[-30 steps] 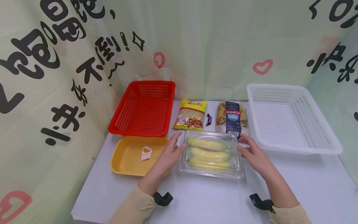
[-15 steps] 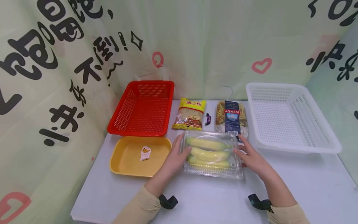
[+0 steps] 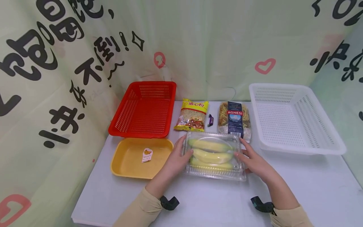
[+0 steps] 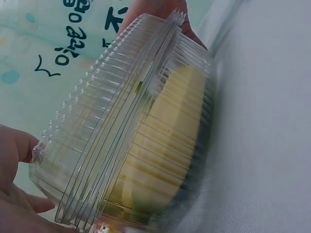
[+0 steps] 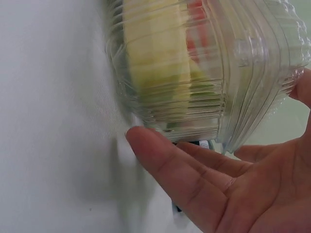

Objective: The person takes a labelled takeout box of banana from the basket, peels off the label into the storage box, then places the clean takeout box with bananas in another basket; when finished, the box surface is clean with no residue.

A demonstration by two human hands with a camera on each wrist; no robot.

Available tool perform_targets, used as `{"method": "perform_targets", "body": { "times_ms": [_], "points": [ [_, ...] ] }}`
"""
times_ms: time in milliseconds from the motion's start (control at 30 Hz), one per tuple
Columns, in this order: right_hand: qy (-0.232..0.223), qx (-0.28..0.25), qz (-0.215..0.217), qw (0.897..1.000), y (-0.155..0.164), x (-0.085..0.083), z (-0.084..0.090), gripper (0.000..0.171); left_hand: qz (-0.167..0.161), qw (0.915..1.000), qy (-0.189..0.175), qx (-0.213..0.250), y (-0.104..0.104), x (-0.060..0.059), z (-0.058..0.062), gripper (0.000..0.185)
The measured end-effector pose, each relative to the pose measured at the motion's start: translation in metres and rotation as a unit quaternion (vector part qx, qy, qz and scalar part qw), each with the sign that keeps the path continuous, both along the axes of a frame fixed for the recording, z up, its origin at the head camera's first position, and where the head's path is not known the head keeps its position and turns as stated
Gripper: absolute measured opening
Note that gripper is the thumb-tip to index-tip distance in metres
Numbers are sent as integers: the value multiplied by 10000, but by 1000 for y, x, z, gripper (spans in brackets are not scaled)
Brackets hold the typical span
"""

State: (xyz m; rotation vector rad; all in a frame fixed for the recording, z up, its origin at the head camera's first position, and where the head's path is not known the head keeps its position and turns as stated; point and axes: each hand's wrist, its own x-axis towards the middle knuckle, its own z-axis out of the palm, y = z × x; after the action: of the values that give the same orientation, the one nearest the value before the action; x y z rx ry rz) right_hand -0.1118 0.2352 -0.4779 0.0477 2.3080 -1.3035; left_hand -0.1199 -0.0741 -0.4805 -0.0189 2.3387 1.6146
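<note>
A clear plastic clamshell container with bananas inside stands at the middle of the table, its lid down. My left hand grips its left side, thumb over the lid's edge. On the opposite side my right hand holds it, thumb on the lid and the other fingers low along the wall. In the right wrist view, those fingers reach close to the container's bottom edge. The left wrist view has the ribbed wall near the tabletop; whether the base touches it, I cannot tell.
Behind lie a yellow noodle bag, a small purple-wrapped candy and an AGNESI pasta bag. At left are a red basket and a yellow tray bearing a banana-picture tag. A white basket stands right.
Both hands have closed in on the container from its sides, and the thumbs have come onto the lid. The container's left edge has shifted slightly to the right.
</note>
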Motion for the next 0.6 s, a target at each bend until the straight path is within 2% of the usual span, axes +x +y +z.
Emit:
{"method": "perform_targets", "body": {
  "times_ms": [100, 600],
  "points": [
    [-8, 25, 10, 10000, -1, 0, 1, 89, 20, 10000, -80, -9, 0, 0, -1, 69],
    [178, 37, -48, 9998, -5, -3, 4, 89, 15, 10000, -20, -36, 1, -1, -1, 71]
  ]
}}
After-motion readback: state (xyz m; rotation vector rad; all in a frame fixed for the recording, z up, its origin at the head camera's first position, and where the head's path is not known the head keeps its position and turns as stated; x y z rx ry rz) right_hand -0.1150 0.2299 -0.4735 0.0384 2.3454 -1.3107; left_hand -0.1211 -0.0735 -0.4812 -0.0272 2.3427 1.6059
